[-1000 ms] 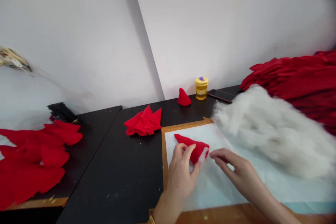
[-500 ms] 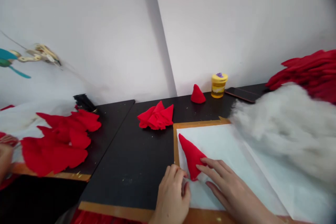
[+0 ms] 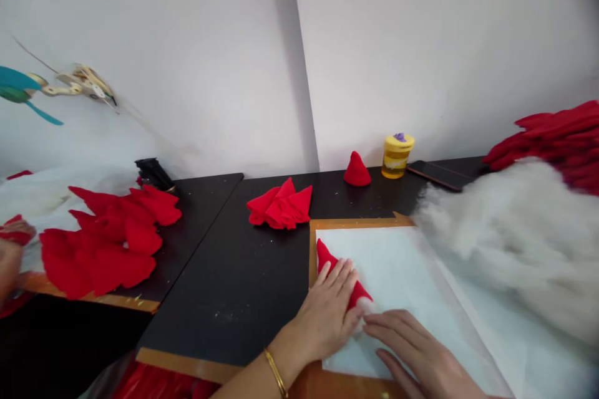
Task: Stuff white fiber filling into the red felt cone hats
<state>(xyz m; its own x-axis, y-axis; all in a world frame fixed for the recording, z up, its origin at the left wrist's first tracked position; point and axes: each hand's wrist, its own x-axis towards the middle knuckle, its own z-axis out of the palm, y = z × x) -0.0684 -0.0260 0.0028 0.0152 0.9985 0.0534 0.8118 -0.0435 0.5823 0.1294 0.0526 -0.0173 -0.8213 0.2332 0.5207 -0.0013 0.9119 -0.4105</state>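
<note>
White stuffing (image 3: pixel 510 249) flanks the white sheet (image 3: pixel 397 268), where a pointed red cone (image 3: pixel 360 293), white at its wide end, lies under the flat, outstretched left hand (image 3: pixel 327 308); the half-curled right hand (image 3: pixel 416 346) has an unclear hold.

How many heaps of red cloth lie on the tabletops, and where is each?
3. The left heap is by the black object; the middle heap, left of the standing cone; the right heap, behind the fluff, cut off by the frame. Others may be hidden.

Left hand (image 3: pixel 329 310) flat on red cone (image 3: pixel 359 293), right hand (image 3: pixel 418 344) beside it, white fluff (image 3: pixel 508 243) nearby
</note>
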